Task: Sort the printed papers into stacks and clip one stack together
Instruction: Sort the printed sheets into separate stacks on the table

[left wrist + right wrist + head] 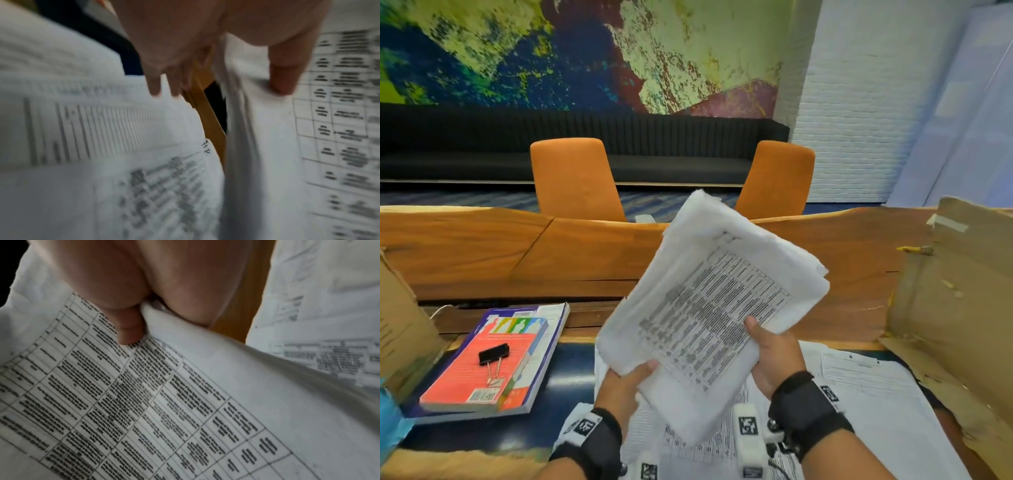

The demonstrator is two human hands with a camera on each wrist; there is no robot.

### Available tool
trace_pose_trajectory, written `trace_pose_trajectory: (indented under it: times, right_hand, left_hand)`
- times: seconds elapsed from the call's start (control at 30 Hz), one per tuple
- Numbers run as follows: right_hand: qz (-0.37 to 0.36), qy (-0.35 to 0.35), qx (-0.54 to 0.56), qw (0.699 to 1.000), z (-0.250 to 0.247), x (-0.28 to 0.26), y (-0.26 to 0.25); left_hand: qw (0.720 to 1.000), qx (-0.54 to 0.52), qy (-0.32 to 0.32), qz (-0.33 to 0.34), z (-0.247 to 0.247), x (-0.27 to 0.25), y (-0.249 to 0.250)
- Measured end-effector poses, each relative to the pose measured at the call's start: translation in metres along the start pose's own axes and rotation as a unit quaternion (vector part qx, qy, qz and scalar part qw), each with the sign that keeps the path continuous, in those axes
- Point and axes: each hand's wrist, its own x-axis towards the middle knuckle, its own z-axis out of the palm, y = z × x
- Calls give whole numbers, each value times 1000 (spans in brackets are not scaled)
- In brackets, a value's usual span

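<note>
A thick stack of printed papers (709, 301) with a table on the top sheet is held up tilted above the table. My left hand (626, 380) grips its lower left edge, thumb on top. My right hand (774, 349) grips its right edge, thumb on the printed table. In the left wrist view the left hand (216, 68) pinches the stack (257, 146), blurred. In the right wrist view the right hand (133, 318) pinches the stack (164, 402). More printed sheets (866, 394) lie spread on the table below. A black binder clip (493, 354) lies on a red book (482, 370) at the left.
The red book rests on a larger purple-edged book (541, 377). Torn cardboard box flaps stand at the right (955, 308) and left (400, 329). A raised wooden table edge (517, 253) runs across behind, with two orange chairs (575, 178) beyond it.
</note>
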Motion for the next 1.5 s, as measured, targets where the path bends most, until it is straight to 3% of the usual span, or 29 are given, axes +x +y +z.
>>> trace_pose_trajectory:
  times: [0.03,0.1,0.2,0.23,0.3,0.4,0.43,0.5,0.6,0.67,0.73,0.77,0.83,0.9,1.0,1.03,1.07,1.17,1.33,1.5]
  right_hand:
    - [27,-3,20,999,2,-1,4]
    - [56,-3,47,997,0,-3,11]
    - [29,15,47,998,-24,-2,-1]
    - [20,20,14,1000,-34,0,-10]
    - [-6,11,-160,987,-51,4,-25]
    - [-51,-46,-431,900,-50,4,-34]
    - [-67,-49,-447,890,-45,3,-35]
    - [-98,-33,-421,901,-41,3,-35]
    - [-73,-14,-405,912,-50,-3,-22]
    - [-43,-25,-439,897,-53,-13,-14]
    - [-57,-20,-490,870,-46,-23,-19]
    - [-101,-12,-544,833,-39,-27,-26]
    - [-217,-37,-669,710,-13,-40,-39]
    - [-266,-115,-751,593,17,-50,-34]
    - [-161,-219,-863,426,38,-54,-6]
    - [-128,-229,-884,386,40,-53,0]
    - [-114,-225,-891,377,44,-54,2]
    - [-167,-225,-864,419,62,-55,0]
    - [-124,-285,-883,352,73,-24,10]
    - [-153,-344,-836,400,80,-14,-9]
  left_hand:
    - [997,-68,-20,-30,4,-2,1]
    - [991,-128,-2,-32,3,-1,9]
    - [996,-81,11,21,-21,12,28]
    - [998,-51,12,44,-32,17,35]
    - [997,10,6,81,-47,21,49]
    - [989,56,-18,138,-56,23,59]
    - [987,64,-26,148,-57,22,58]
    - [984,74,-48,153,-56,20,52]
    - [985,105,-55,124,-58,18,28]
    - [988,106,-38,108,-61,17,13]
    - [990,100,-26,94,-65,16,4]
    - [990,101,-22,92,-68,15,3]
    - [990,110,-23,89,-73,15,0]
    - [989,123,-25,83,-75,17,0]
    - [988,128,-30,77,-76,19,0]
    - [988,128,-34,76,-76,19,1]
    - [988,127,-37,76,-76,19,0]
    - [988,125,-40,86,-81,21,0]
    - [983,146,-57,97,-81,19,-3]
    - [975,186,-56,106,-83,13,0]
